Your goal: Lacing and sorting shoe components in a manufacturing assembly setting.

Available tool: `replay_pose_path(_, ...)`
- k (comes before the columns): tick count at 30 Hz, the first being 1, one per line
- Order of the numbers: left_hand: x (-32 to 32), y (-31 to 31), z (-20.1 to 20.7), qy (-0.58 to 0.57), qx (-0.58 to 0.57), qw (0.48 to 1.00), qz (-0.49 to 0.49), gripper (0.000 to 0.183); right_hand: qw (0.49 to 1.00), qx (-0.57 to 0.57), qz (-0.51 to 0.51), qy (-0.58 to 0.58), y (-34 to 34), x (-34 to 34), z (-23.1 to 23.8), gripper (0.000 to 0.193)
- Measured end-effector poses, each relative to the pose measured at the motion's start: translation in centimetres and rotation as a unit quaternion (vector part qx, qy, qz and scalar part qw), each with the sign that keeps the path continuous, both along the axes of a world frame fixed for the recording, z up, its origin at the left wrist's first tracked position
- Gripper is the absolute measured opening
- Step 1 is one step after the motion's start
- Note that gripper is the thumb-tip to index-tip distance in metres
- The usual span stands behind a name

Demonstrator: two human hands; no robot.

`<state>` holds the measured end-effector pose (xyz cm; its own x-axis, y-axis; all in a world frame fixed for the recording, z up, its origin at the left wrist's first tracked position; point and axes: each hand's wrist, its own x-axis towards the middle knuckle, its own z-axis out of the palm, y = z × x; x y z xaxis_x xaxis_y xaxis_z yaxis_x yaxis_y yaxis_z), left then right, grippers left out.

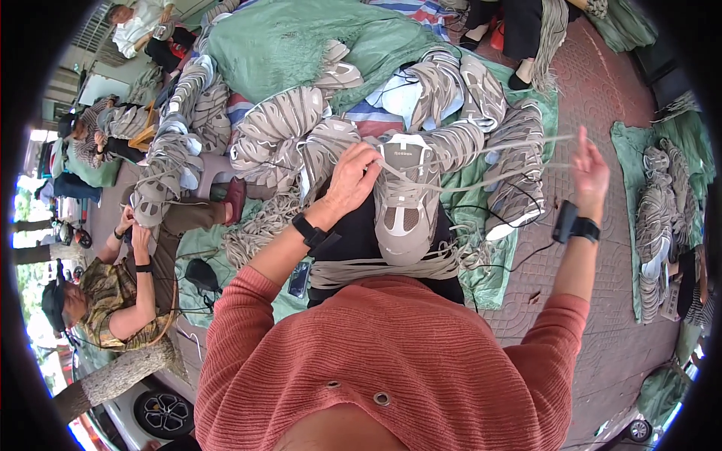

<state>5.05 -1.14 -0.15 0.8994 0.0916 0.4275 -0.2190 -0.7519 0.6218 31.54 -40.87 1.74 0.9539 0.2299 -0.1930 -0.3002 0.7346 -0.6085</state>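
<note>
"Where's the piece being laced?"

"On the worker's lap: a taupe shoe upper (410, 225), toe toward the body. Everything else I place by that upper."

"And the hands?"

"The left hand (352, 177) is at the upper's left edge, beside the tongue, its grip narrow and seemingly pinching the lace (481, 183). The right hand (591, 174) is well out to the upper's right. Two pale strands stretch across to its fingers, but they're blurred, so I can't tell how tightly that grip closes."

"What makes for a good pull here?"

"I'd steady the edge with the left and draw both strands evenly, flat rather than twisted. A yank could pucker the eyelet rows or drag the tongue askew."

"Anything to catch on?"

"There's a dark cable (519, 263) to the upper's right, nearer the body, so I'd pull above it. The bundle of laces (376, 274) lies just below the toe, and the nested uppers (519, 161) sit to the right, under the strands. A higher sweep clears those."
</note>
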Motion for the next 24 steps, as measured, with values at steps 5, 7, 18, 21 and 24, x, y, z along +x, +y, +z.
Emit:
replay_pose_path(5,-0.1,-0.9,-1.1,0.105,-0.078,0.99,-0.062,0.011,0.993,-0.077,-0.09,0.013,-8.2,1.7,1.6,0.016)
replay_pose_path(7,0.5,-0.9,-1.2,0.093,-0.044,0.991,-0.087,0.011,0.996,-0.042,-0.083,0.009,-12.2,2.9,1.9,0.017)
replay_pose_path(18,-0.1,-0.4,0.2,0.15,-0.113,0.981,-0.057,0.011,0.975,-0.126,-0.174,0.049,-3.4,3.6,-1.0,0.016)
replay_pose_path(21,0.0,-0.5,0.0,0.033,0.062,0.99,-0.121,0.015,0.981,-0.185,-0.048,0.027,4.1,-0.7,-3.0,0.012)
replay_pose_path(24,0.1,-0.7,0.3,0.062,0.1,0.987,-0.109,0.012,0.919,-0.329,0.197,-0.096,11.8,-7.7,-3.2,0.016)
